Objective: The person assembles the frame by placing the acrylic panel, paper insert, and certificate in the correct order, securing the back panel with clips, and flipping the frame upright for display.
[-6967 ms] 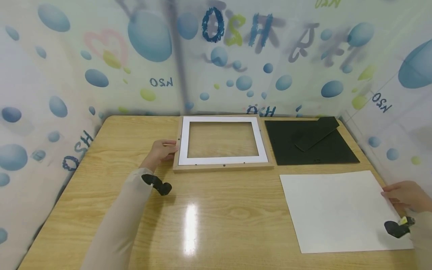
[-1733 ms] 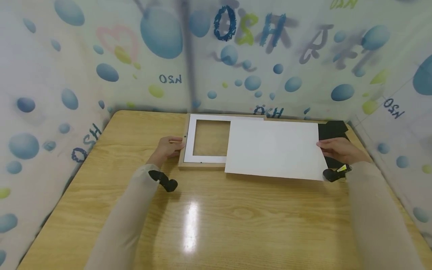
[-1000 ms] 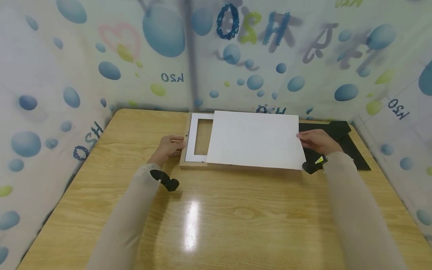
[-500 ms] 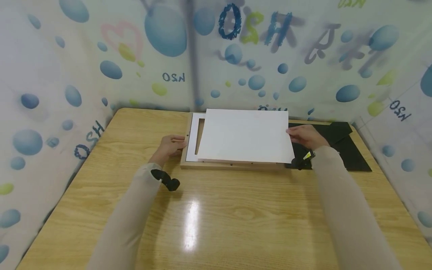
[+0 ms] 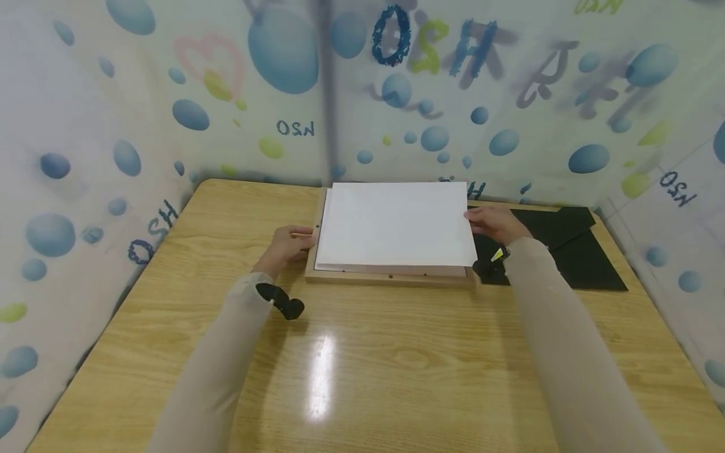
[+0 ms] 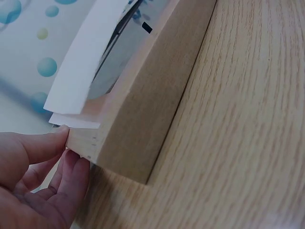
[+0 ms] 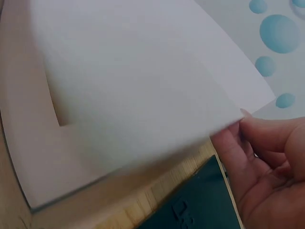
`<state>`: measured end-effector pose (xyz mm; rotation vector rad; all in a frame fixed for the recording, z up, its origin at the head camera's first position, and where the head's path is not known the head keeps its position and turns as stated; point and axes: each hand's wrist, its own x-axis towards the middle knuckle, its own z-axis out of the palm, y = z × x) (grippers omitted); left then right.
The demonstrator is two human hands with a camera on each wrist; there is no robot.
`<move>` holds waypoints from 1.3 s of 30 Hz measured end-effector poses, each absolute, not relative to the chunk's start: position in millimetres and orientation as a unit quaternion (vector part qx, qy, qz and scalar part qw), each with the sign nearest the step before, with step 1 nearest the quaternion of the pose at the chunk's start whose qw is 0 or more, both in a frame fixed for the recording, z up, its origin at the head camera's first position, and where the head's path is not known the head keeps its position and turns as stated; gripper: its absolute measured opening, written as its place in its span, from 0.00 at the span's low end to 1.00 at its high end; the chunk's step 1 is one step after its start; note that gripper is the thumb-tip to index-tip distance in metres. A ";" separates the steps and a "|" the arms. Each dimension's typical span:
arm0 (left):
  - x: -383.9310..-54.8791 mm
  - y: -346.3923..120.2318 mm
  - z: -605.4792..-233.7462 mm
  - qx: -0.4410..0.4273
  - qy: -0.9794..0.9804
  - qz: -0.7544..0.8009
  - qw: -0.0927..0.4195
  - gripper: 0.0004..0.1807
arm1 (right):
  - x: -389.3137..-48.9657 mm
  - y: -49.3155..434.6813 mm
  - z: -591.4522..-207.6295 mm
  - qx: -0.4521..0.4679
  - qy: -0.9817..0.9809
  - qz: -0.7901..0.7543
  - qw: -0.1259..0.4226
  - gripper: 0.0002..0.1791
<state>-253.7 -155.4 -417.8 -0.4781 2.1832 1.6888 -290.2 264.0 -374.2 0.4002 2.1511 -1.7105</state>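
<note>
Your left hand [image 5: 286,246] pinches the left side of the wooden frame [image 5: 391,279], which lies flat on the table [image 5: 419,358]. Your right hand [image 5: 495,223] grips the right edge of the white sheet [image 5: 396,226] between thumb and fingers, holding that end raised above the frame. The sheet covers most of the frame's inside; beneath it, the right wrist view shows a white mat [image 7: 21,133] with a cut-out. The black board [image 5: 589,264] lies just right of the frame, partly behind your right hand.
</note>
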 end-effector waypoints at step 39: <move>-255.2 -156.7 -420.3 -0.159 0.766 0.601 0.163 0.21 | -303.6 242.8 -389.9 0.135 0.847 -0.494 0.143 0.21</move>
